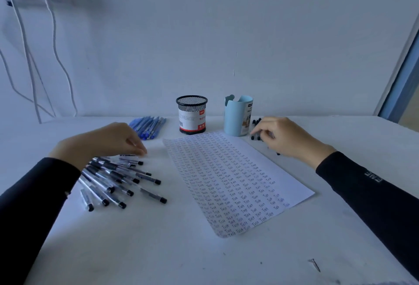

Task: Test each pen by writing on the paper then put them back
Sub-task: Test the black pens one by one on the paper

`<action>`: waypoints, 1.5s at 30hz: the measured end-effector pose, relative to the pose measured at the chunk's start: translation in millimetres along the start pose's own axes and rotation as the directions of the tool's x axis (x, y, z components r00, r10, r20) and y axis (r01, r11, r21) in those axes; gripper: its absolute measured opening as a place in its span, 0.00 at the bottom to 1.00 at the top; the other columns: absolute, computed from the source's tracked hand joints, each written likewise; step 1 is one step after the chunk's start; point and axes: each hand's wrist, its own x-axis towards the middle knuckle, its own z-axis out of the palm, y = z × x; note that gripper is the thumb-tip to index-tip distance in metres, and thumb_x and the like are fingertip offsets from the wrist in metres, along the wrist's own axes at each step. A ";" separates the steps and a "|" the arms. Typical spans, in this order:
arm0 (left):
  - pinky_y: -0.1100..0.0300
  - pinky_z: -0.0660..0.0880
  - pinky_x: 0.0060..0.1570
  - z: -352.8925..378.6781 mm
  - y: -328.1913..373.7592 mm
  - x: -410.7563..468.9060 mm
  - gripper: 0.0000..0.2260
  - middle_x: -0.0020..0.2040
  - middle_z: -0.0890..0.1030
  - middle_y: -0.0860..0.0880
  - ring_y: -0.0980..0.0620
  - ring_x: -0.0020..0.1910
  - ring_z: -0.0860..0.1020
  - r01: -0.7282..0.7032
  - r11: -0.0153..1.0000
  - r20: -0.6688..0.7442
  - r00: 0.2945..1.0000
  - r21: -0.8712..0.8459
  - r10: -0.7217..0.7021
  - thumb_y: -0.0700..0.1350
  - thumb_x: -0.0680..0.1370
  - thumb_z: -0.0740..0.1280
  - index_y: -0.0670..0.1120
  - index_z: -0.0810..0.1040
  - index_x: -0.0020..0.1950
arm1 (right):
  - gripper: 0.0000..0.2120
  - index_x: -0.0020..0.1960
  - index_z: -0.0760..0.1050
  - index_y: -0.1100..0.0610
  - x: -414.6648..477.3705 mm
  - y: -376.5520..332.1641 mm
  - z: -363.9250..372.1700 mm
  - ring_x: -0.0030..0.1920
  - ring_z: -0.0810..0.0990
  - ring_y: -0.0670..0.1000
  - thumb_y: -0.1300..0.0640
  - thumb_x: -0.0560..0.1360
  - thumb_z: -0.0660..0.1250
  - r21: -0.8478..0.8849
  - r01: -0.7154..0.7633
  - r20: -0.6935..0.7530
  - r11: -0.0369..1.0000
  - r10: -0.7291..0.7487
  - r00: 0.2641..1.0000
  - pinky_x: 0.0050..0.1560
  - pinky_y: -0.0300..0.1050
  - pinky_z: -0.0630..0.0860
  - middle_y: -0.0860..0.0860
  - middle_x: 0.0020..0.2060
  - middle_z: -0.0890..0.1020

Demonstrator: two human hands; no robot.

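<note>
We see left hand (pixel 106 142) over far edge of black pen pile (pixel 118 178) on worktop (pixel 158 250); fingers bent, tips down on pens, grip we cannot tell. Right hand (pixel 288 137) beside blue cup (pixel 238 116); fingers curl round black pen (pixel 278 153) among few more there. Paper (pixel 226 180), covered in "Test", lies between hands. Blue pens (pixel 148 127) left of mesh cup (pixel 192 113).

White wall (pixel 226 35) (dim bluish light) behind the white table (pixel 158 255); cables (pixel 55 44) hang left, window frame (pixel 401 74) far right.
</note>
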 end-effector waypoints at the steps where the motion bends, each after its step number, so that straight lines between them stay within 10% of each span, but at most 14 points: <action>1: 0.69 0.72 0.47 1.8 -0.3 1.4 0.01 0.41 0.84 0.58 0.62 0.45 0.79 0.002 1.000 -0.006 1.000 0.019 -0.001 0.51 0.72 0.75 0.58 0.86 0.42 | 0.13 0.49 0.84 0.53 -5.4 -4.4 1.7 0.36 0.75 0.38 0.65 0.77 0.62 0.018 0.020 0.009 1.000 -0.020 1.000 0.41 0.37 0.71 0.40 0.42 0.79; 5: 0.66 0.68 0.42 12.9 6.7 13.5 0.01 0.39 0.81 0.58 0.55 0.44 0.80 -0.078 0.996 -0.213 0.973 0.045 0.086 0.45 0.74 0.74 0.49 0.85 0.44 | 0.12 0.48 0.85 0.54 -24.5 -17.3 0.3 0.39 0.75 0.36 0.66 0.77 0.64 0.078 0.039 0.025 0.996 -0.041 0.999 0.40 0.28 0.67 0.45 0.43 0.81; 8: 0.61 0.73 0.46 27.1 37.9 18.8 0.02 0.38 0.79 0.61 0.56 0.42 0.79 -0.369 0.929 -0.448 0.825 0.034 0.344 0.38 0.72 0.75 0.43 0.86 0.44 | 0.13 0.48 0.85 0.54 -27.5 -14.3 -1.8 0.37 0.75 0.39 0.68 0.76 0.64 0.141 -0.015 0.012 0.990 0.013 1.000 0.38 0.28 0.67 0.46 0.43 0.82; 14: 0.65 0.75 0.53 73.9 123.4 -1.1 0.16 0.51 0.83 0.53 0.59 0.49 0.79 -0.685 0.729 -0.284 0.698 0.002 0.657 0.54 0.78 0.62 0.46 0.85 0.50 | 0.13 0.50 0.84 0.56 -26.8 -14.8 0.7 0.39 0.77 0.35 0.68 0.76 0.64 0.160 -0.045 0.010 0.986 0.044 0.999 0.41 0.27 0.69 0.43 0.43 0.82; 18: 0.70 0.72 0.59 71.6 118.2 4.8 0.12 0.58 0.82 0.51 0.58 0.55 0.79 -0.679 0.733 -0.372 0.691 -0.039 0.620 0.50 0.79 0.67 0.45 0.83 0.57 | 0.12 0.60 0.81 0.54 -26.6 -40.5 4.4 0.50 0.78 0.37 0.58 0.79 0.64 0.173 -0.048 0.086 0.984 0.034 0.996 0.57 0.35 0.74 0.45 0.51 0.82; 22: 0.68 0.75 0.52 59.8 91.1 14.2 0.11 0.52 0.83 0.48 0.57 0.47 0.79 -0.617 0.787 -0.517 0.677 -0.012 0.523 0.48 0.77 0.68 0.43 0.84 0.54 | 0.32 0.65 0.78 0.48 -28.5 -80.3 15.7 0.58 0.70 0.43 0.29 0.72 0.59 0.091 -0.066 0.246 0.994 0.042 0.968 0.61 0.42 0.66 0.43 0.56 0.76; 27: 0.62 0.76 0.49 54.3 78.2 17.3 0.09 0.48 0.82 0.51 0.57 0.46 0.79 -0.518 0.854 -0.521 0.741 -0.042 0.424 0.46 0.76 0.69 0.45 0.84 0.53 | 0.16 0.57 0.82 0.52 -24.9 -89.4 31.4 0.51 0.75 0.45 0.43 0.76 0.68 0.225 -0.098 0.191 0.969 0.055 0.980 0.54 0.45 0.74 0.45 0.49 0.78; 30: 0.70 0.73 0.54 48.0 80.5 11.9 0.19 0.56 0.80 0.60 0.65 0.53 0.77 -0.467 0.878 -0.341 0.846 -0.105 0.410 0.62 0.72 0.66 0.54 0.82 0.57 | 0.07 0.51 0.81 0.52 -19.0 -70.6 12.9 0.45 0.79 0.47 0.49 0.77 0.69 0.523 -0.315 0.190 0.792 0.252 0.949 0.47 0.45 0.78 0.48 0.45 0.82; 33: 0.68 0.65 0.60 48.3 82.7 5.4 0.24 0.63 0.74 0.66 0.71 0.59 0.71 -0.345 0.922 -0.106 0.938 -0.173 0.331 0.71 0.69 0.62 0.62 0.78 0.61 | 0.08 0.50 0.76 0.57 -14.0 -47.8 -13.3 0.48 0.82 0.53 0.52 0.79 0.65 0.905 -0.345 0.223 0.248 0.414 0.883 0.49 0.47 0.81 0.56 0.48 0.84; 36: 0.63 0.63 0.67 55.4 83.3 4.3 0.32 0.70 0.70 0.64 0.64 0.67 0.69 -0.284 0.947 -0.033 0.959 -0.147 0.283 0.77 0.66 0.57 0.63 0.77 0.63 | 0.11 0.53 0.73 0.52 -13.7 -34.2 -31.4 0.38 0.81 0.52 0.45 0.81 0.59 0.937 -0.253 0.341 -0.241 0.476 0.811 0.40 0.45 0.81 0.52 0.39 0.81; 40: 0.64 0.58 0.69 59.0 86.1 2.8 0.36 0.74 0.64 0.65 0.64 0.71 0.63 -0.249 0.959 0.017 0.967 -0.133 0.253 0.79 0.63 0.55 0.65 0.73 0.67 | 0.25 0.52 0.80 0.52 -17.2 -31.8 -39.0 0.24 0.53 0.46 0.33 0.78 0.55 0.876 -0.346 0.471 -0.336 0.441 0.764 0.24 0.38 0.54 0.46 0.26 0.56; 45: 0.60 0.56 0.73 58.3 92.3 -0.3 0.38 0.74 0.63 0.66 0.63 0.73 0.62 -0.246 0.962 0.024 0.968 -0.118 0.250 0.80 0.63 0.56 0.66 0.69 0.70 | 0.27 0.38 0.80 0.56 -16.5 -44.7 -38.7 0.23 0.47 0.48 0.33 0.72 0.57 0.847 -0.372 0.520 -0.380 0.446 0.728 0.26 0.39 0.47 0.45 0.20 0.52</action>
